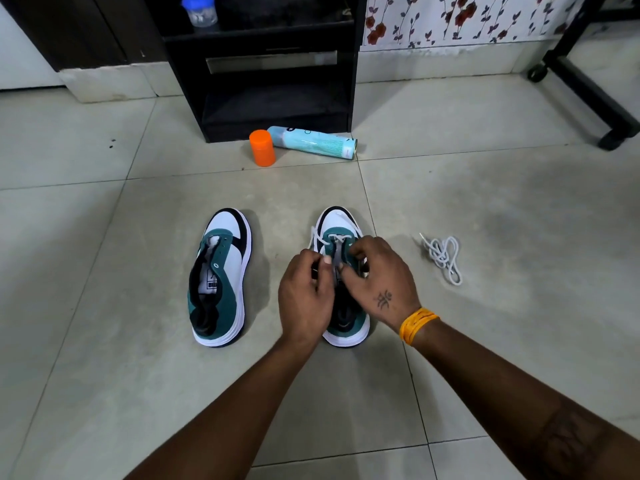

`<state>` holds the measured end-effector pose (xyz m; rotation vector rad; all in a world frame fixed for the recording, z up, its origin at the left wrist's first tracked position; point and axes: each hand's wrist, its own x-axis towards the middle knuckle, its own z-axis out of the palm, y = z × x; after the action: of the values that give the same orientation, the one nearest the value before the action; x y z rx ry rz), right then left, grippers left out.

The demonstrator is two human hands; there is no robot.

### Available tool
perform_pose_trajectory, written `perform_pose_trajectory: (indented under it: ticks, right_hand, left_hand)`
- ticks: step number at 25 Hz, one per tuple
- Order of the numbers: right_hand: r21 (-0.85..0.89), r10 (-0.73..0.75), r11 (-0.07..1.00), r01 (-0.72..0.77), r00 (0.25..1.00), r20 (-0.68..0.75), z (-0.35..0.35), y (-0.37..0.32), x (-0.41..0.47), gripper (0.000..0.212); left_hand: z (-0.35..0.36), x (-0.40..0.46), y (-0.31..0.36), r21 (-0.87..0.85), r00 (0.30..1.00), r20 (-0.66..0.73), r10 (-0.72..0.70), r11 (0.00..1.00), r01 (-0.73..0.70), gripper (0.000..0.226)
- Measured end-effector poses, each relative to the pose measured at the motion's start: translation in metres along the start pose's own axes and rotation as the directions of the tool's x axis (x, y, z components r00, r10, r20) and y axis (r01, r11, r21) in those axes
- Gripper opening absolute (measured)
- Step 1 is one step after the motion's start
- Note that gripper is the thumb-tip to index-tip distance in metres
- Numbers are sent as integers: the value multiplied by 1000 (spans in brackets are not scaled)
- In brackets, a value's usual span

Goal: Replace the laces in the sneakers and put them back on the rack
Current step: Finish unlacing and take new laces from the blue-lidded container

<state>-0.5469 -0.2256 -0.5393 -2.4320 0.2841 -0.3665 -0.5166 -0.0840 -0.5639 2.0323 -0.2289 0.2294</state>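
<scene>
Plainly, with both the left hand [304,292] and right hand [377,275] pinching the white lace [332,239] over the right sneaker [346,327] mid-floor, a skipped eyelet or uneven ends could spoil the lacing, while the left sneaker [221,271] stays unlaced and the spare lace [443,256] waits alongside.

Worn on the head, looking forward and steeply down at a tiled floor [104,271], wide-angle, with straight lines bowed toward the edges. Close over both forearms, which enter from the near edge and meet at the right sneaker [343,271] in mid frame, left hand [304,299] and right hand [377,282] just above it, the left sneaker [221,271] beside. Farther off, at the top, a black rack [263,81] and a floral wall [467,19]; only this one view given.
</scene>
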Motion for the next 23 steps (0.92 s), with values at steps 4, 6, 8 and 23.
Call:
perform_pose_trajectory:
  ticks: [4,6,8,23]
  right_hand:
    - [-44,-55,998,54,998,-18,4,8,-11,23]
    - [-60,-63,996,60,997,-47,7,8,-14,22]
    - [-61,-73,996,69,995,-64,10,8,-18,21]
    - [-14,-38,999,37,998,-53,15,12,-20,21]
  left_hand:
    - [-2,31,10,-40,1000,-26,13,999,-14,18]
    - [1,54,15,64,992,50,112,991,-115,15]
    - [6,75,20,183,973,208,102,973,-141,20]
    - [14,85,19,251,932,187,-309,933,259,16]
